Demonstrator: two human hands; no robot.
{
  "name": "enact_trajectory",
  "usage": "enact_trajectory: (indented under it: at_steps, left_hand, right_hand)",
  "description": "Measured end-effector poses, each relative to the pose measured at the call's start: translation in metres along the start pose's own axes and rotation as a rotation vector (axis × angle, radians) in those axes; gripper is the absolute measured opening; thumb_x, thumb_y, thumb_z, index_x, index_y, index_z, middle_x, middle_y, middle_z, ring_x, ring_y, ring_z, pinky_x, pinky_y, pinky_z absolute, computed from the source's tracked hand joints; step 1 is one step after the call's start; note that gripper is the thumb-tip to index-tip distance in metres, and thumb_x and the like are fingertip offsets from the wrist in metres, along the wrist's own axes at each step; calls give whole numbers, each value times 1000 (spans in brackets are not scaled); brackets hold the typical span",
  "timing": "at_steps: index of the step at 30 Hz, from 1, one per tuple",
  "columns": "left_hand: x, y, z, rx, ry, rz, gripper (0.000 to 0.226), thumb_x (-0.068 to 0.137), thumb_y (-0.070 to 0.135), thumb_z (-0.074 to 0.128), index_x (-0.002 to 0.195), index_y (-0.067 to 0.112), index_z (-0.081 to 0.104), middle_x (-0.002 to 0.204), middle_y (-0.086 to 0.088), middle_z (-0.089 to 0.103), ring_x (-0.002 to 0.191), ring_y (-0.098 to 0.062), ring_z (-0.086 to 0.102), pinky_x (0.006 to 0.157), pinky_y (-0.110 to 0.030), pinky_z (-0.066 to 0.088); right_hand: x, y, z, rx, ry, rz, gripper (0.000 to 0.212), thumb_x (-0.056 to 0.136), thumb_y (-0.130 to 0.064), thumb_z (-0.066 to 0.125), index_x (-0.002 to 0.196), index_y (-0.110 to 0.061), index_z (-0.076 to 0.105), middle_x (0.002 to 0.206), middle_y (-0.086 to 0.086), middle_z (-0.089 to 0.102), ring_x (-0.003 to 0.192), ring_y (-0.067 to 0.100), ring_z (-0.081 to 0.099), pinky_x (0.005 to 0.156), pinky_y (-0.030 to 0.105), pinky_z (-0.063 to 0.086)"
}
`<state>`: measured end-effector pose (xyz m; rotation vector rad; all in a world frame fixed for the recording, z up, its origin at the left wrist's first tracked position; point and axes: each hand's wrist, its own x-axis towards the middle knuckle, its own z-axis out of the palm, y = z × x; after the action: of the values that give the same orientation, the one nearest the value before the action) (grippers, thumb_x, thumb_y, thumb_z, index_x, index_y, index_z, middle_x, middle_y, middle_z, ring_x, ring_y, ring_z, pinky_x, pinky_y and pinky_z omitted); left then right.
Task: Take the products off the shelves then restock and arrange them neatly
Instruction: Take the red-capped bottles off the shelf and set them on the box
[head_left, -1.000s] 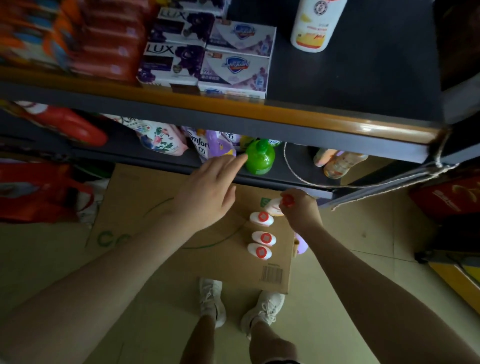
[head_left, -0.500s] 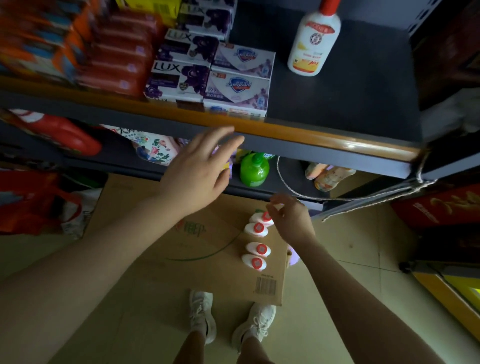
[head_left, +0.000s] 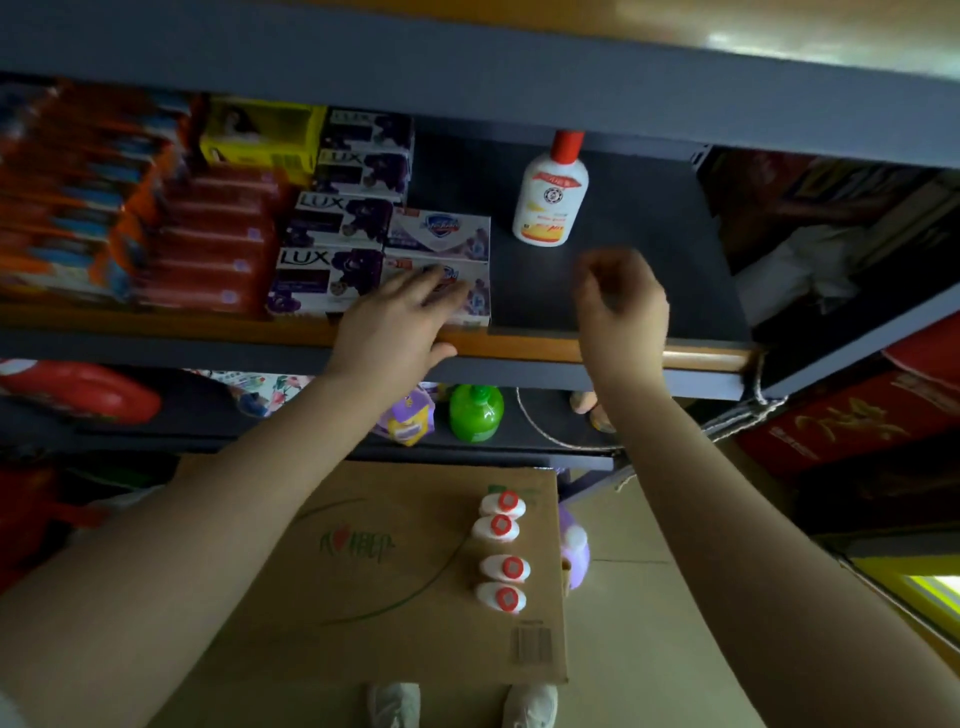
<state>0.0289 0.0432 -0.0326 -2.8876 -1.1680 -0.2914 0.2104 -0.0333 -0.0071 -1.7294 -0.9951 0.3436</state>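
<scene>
A white bottle with a red cap (head_left: 550, 200) stands alone on the dark shelf (head_left: 613, 228). Several matching white bottles (head_left: 502, 551) stand in a row on a flat cardboard sheet (head_left: 374, 571) on the floor. Purple LUX soap boxes (head_left: 332, 270) and white soap boxes (head_left: 441, 234) are stacked on the shelf's left part. My left hand (head_left: 400, 322) reaches over the shelf's front edge, its straight fingers lying on the front white soap box. My right hand (head_left: 621, 306) hovers over the bare shelf below the lone bottle, fingers loosely curled and holding nothing; it is blurred.
Red and orange packs (head_left: 130, 223) and a yellow box (head_left: 260, 135) fill the shelf's left. On the lower shelf stand a green bottle (head_left: 475, 413) and purple pouch (head_left: 408, 418). A higher shelf board (head_left: 467, 62) hangs overhead. A red box (head_left: 852, 415) sits at right.
Both hands rose from the floor level to the shelf. My right hand left the bottles on the cardboard; my left hand moved up onto the front white soap box. The view tilted upward.
</scene>
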Motion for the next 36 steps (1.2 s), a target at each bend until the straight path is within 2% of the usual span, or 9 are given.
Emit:
enact_trajectory:
  at_steps: [4,9,16,19,24,28,31,33,36]
  left_hand:
    - [0,-2,5,12,62,43,67,57,22,87,117,8,63,116,-22,62,102,-42,61,69,-48,54]
    - [-2,-4,8,24,129,48,65,58,27,85,117,10,64,116,-18,63,102,-39,62,70,-44,55]
    - [-2,-4,10,59,148,46,62,64,33,80,120,13,63,119,-15,63,104,-36,61,72,-40,55]
    - [-2,-4,11,58,132,39,62,64,32,80,120,12,62,119,-15,62,105,-36,61,73,-41,54]
    - [-3,2,11,-3,91,7,64,66,21,81,123,6,57,124,-22,57,110,-42,56,84,-50,50]
    - [-9,18,0,-386,182,-95,38,81,12,68,117,2,60,123,-15,58,116,-30,53,95,-35,43]
    - [-17,49,-17,-844,125,-317,25,90,19,58,114,13,59,107,6,61,105,-8,54,89,-15,39]
    - [-22,68,-19,-1150,-32,-422,17,89,35,57,103,25,59,97,14,62,96,-5,59,87,-24,45]
    - [-33,84,-17,-1187,-172,-406,36,77,52,61,98,22,62,94,3,67,90,-14,64,80,-37,51]
  right_hand:
    - [49,10,36,62,68,204,24,85,-15,62,107,-10,54,105,4,61,94,14,58,80,25,44]
    - [85,31,56,84,-23,320,42,80,-19,67,116,-20,45,115,-1,55,115,26,47,97,46,44]
    - [97,39,59,-150,-86,277,43,76,-35,71,111,-17,54,110,3,60,103,23,55,85,42,51]
    - [83,26,52,-78,-144,267,37,82,-26,68,113,-12,55,104,1,61,90,14,56,74,27,48]
    - [38,-3,9,71,-179,260,19,83,-27,68,95,-12,64,92,6,69,83,16,64,73,30,53]
    - [-14,-18,-30,490,-261,570,11,85,-24,65,85,-13,63,64,-2,63,52,7,53,46,16,41]
    - [-40,-6,-35,732,-301,749,9,83,-23,64,85,-15,62,67,-3,68,59,8,58,50,16,44]
    - [-55,3,-35,808,-363,794,19,76,-26,63,92,-15,63,80,-1,70,74,13,63,66,21,48]
    - [-79,13,-36,918,-454,816,30,72,-30,64,97,-14,63,85,1,71,75,10,66,63,20,51]
